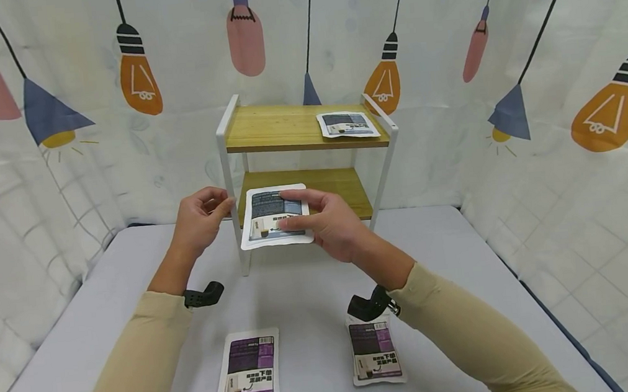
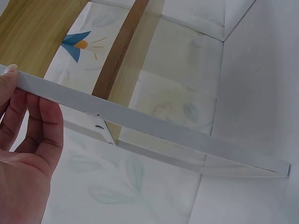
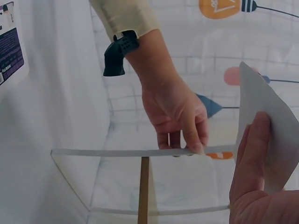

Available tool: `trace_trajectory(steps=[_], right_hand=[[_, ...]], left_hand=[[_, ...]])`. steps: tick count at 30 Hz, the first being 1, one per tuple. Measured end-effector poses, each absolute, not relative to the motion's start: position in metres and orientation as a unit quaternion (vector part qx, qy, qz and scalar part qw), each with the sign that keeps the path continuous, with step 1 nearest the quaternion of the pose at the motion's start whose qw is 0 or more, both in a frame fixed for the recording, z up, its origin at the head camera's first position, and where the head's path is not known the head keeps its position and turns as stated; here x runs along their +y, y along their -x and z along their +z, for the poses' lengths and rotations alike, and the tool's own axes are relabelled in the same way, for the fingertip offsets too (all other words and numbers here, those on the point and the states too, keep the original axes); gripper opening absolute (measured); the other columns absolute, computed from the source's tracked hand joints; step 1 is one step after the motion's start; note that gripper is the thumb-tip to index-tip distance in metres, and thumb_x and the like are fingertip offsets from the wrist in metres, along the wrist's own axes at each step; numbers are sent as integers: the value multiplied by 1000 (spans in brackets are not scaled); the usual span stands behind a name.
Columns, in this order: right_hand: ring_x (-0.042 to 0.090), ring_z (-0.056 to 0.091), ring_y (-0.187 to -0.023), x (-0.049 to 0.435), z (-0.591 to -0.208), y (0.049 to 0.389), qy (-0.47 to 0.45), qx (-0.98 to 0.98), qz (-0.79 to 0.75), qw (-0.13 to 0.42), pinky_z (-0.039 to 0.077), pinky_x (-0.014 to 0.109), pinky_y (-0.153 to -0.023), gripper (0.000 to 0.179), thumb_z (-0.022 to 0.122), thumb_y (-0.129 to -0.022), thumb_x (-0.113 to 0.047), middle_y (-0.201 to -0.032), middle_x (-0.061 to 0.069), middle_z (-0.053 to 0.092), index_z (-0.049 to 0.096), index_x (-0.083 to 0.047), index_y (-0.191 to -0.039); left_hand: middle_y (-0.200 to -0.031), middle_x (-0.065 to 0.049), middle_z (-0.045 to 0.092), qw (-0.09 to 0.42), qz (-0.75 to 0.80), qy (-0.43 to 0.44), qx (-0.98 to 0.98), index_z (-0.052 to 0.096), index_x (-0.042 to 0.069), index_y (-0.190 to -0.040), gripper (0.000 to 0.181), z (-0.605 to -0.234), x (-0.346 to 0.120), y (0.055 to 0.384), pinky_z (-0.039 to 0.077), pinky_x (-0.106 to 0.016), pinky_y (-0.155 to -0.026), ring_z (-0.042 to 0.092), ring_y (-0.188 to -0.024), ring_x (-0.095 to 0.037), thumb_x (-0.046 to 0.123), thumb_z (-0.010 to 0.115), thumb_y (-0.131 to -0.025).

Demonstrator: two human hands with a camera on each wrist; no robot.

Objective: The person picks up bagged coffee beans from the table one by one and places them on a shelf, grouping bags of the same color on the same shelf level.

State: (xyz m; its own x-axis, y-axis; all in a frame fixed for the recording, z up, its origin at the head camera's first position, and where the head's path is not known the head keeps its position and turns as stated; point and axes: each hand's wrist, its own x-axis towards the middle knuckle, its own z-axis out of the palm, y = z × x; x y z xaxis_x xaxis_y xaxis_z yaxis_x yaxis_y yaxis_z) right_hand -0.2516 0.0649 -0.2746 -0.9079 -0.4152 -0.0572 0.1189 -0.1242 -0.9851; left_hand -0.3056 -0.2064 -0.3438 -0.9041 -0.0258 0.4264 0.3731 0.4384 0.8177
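Mid-frame, your right hand point(image 1: 332, 220) pinches one white packet point(image 1: 261, 208), its label dark blue above cream; your left hand point(image 1: 197, 223) grips a white post point(image 1: 227, 174). One matching packet point(image 1: 346, 125) lies upper centre, purple-labelled packets point(image 1: 247, 370) at two lower spots.

"Where's the rack point(image 1: 326, 177)?"
"Far on the table point(image 1: 310, 346), a packet point(image 1: 344, 125) on its upper board's point(image 1: 274, 125) right."
"And nearer?"
"The held packet point(image 1: 265, 216) before the lower board's point(image 1: 341, 185) left; near-left packet point(image 1: 248, 366) and near-right packet point(image 1: 377, 355) nearest."
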Motion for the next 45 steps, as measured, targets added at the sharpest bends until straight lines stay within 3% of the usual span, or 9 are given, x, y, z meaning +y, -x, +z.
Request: trace_trajectory(steps=[14, 25, 45], right_hand=[[23, 68, -107, 67, -251, 254, 135, 629, -748, 162, 62, 26, -81, 55, 74, -88, 8, -137, 7, 59, 67, -16, -137], [23, 68, -109, 67, -238, 256, 132, 633, -748, 150, 62, 27, -81, 51, 77, -88, 3, -137, 6, 60, 69, -18, -134], [25, 70, -111, 63, -220, 263, 125, 635, -751, 134, 62, 28, -84, 48, 79, -88, -1, -137, 5, 60, 71, -21, -131]], left_hand=[[-105, -5, 64, 190, -529, 116, -819, 66, -1, -116, 32, -344, -207, 306, 56, -12, -82, 67, -103, -12, 27, 66, -102], [-111, -9, 64, 182, -525, 101, -826, 66, 1, -118, 36, -343, -206, 305, 57, -18, -90, 68, -116, -31, 33, 65, -102], [-117, -10, 65, 166, -523, 95, -830, 65, 3, -121, 42, -342, -207, 304, 57, -27, -98, 67, -119, -32, 40, 64, -101]])
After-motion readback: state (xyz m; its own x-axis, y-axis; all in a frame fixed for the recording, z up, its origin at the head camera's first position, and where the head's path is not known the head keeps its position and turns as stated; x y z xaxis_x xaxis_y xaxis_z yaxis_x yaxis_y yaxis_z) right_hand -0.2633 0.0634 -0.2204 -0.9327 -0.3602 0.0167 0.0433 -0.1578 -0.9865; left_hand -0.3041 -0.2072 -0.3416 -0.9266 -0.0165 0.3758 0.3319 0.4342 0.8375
